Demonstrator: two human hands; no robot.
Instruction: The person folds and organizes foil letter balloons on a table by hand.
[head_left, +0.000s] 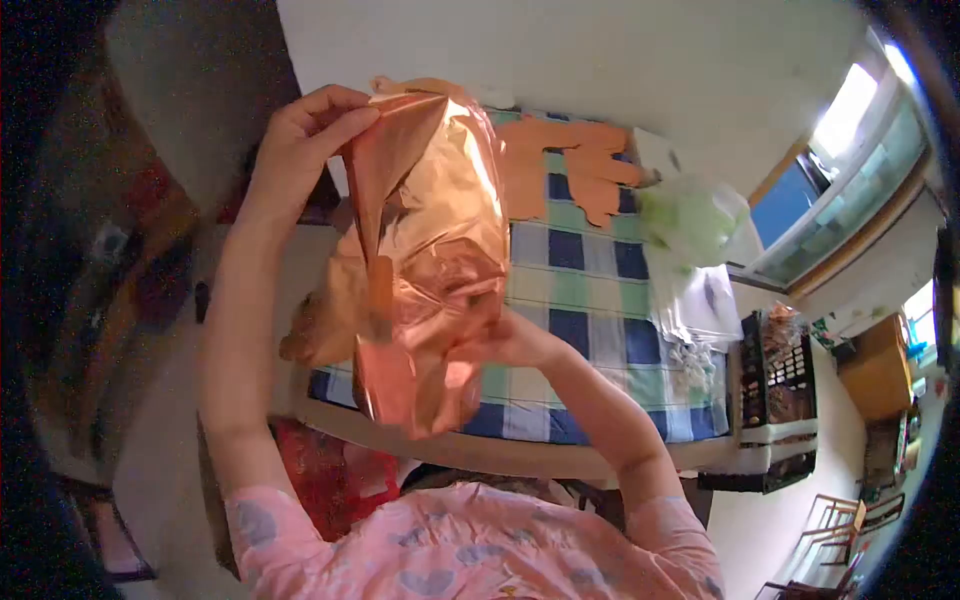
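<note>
A large crumpled sheet of shiny copper-coloured foil [450, 190] hangs upright in front of me, over the near left part of a checked cloth. My left hand [325, 120] pinches its upper left corner between thumb and fingers. Lower down, my right hand [500, 340] is at the foil's right side, its fingers partly hidden by glare and folds; whether they grip cannot be made out. Behind the foil's lower left, more orange-brown material [325, 320] shows. Flat orange cut pieces [590, 165] lie on the checked cloth [575, 290] farther back.
Right of the cloth's middle are a greenish translucent bag [695, 220] and white sheets [700, 305]. A black crate [780, 380] holding wrapped items stands beyond the right edge. Something red [330, 475] is below the near edge. Wooden chairs [840, 525] stand far right.
</note>
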